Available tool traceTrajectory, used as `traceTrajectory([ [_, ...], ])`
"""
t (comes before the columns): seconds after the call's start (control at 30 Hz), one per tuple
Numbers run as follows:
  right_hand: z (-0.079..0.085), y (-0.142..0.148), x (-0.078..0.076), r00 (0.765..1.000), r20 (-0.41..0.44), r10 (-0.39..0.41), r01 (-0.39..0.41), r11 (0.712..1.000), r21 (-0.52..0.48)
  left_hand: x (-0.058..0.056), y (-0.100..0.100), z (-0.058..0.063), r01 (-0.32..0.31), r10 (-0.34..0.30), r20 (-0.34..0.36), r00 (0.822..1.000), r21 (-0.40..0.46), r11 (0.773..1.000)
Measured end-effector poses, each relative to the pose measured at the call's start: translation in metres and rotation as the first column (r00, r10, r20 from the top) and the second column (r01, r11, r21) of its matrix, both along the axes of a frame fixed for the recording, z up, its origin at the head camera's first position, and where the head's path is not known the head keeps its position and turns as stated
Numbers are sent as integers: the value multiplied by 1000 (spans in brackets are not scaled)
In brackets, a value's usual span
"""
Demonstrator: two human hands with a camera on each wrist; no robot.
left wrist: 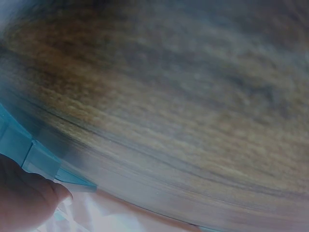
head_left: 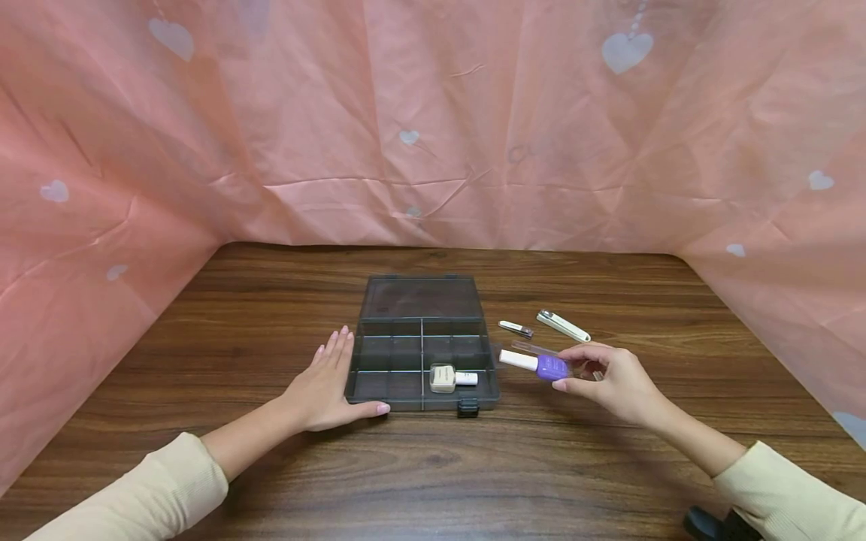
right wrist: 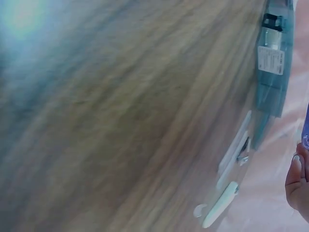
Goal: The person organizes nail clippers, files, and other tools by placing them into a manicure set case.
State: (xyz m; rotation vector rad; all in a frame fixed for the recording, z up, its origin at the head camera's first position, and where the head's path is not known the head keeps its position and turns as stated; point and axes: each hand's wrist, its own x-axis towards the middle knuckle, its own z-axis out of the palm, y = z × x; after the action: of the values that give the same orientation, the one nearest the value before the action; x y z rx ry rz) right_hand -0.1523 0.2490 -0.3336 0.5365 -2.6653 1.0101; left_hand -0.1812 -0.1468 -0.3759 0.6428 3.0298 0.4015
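My right hand (head_left: 612, 379) pinches a purple nail polish bottle (head_left: 552, 367) by its base, its white cap pointing left, just right of the box. In the right wrist view, the purple bottle (right wrist: 305, 130) shows only at the edge. A dark see-through compartment box (head_left: 389, 383) lies with its lid (head_left: 421, 297) laid back. In its front right compartment, a cream nail polish bottle (head_left: 443, 379) lies on its side. My left hand (head_left: 325, 391) rests against the box's left side, fingers straight, thumb along the front edge. The left wrist view shows that thumb (left wrist: 34, 198) by the box.
Behind the right hand lie a small nail clipper (head_left: 516, 328) and a larger white nail clipper (head_left: 563, 326). A clear strip-like piece (head_left: 534, 348) lies partly hidden by that hand. A black object (head_left: 704, 522) sits by the right sleeve. Pink curtains (head_left: 433, 113) surround the wooden table (head_left: 271, 300).
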Motion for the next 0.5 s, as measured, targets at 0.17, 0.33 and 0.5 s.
traceTrajectory([
  [0.17, 5, -10, -3, 999, 2, 49, -49, 999, -24, 0, 1, 0, 1, -1, 6, 1000, 3, 1000],
  [0.33, 4, -24, -8, 994, 4, 107, -107, 993, -49, 0, 0, 0, 1, -1, 6, 1000, 5, 1000],
  [0.5, 3, -39, -15, 987, 44, 153, -150, 987, -57, 0, 1, 0, 1, -1, 7, 1000, 5, 1000],
])
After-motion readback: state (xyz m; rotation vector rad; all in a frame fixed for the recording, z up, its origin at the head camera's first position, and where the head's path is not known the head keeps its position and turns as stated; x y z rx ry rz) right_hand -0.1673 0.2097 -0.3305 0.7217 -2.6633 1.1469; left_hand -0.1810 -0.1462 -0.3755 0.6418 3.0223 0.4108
